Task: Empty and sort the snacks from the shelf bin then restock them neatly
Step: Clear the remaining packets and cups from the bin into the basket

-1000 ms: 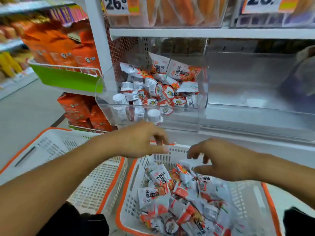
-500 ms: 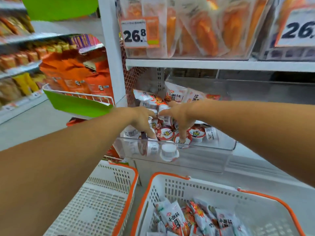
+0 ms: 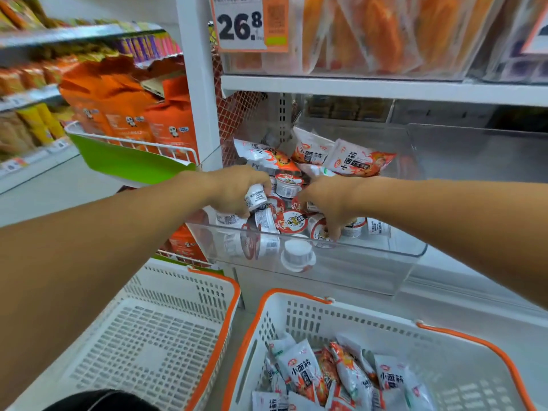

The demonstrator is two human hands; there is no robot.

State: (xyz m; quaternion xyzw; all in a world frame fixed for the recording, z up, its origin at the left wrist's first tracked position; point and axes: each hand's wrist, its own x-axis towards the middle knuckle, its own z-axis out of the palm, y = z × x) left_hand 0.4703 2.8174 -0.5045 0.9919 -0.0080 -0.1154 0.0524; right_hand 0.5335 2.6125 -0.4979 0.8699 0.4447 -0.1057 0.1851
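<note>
A clear plastic shelf bin holds several small white snack cups with red lids at the front and white-and-orange snack packets at the back. My left hand is inside the bin, closed around a small white cup. My right hand reaches in beside it, fingers curled down among the cups; whether it grips one is hidden. Below, the right white basket with an orange rim holds several packets. The left basket has nothing in it.
A white shelf upright stands left of the bin. A shelf above carries bins of orange packs and a 26.8 price tag. Orange bags fill a wire rack at the left. An empty clear bin sits to the right.
Both hands rose from above the right basket into the shelf bin. My left hand has closed on a small cup, and the view came closer to the shelf.
</note>
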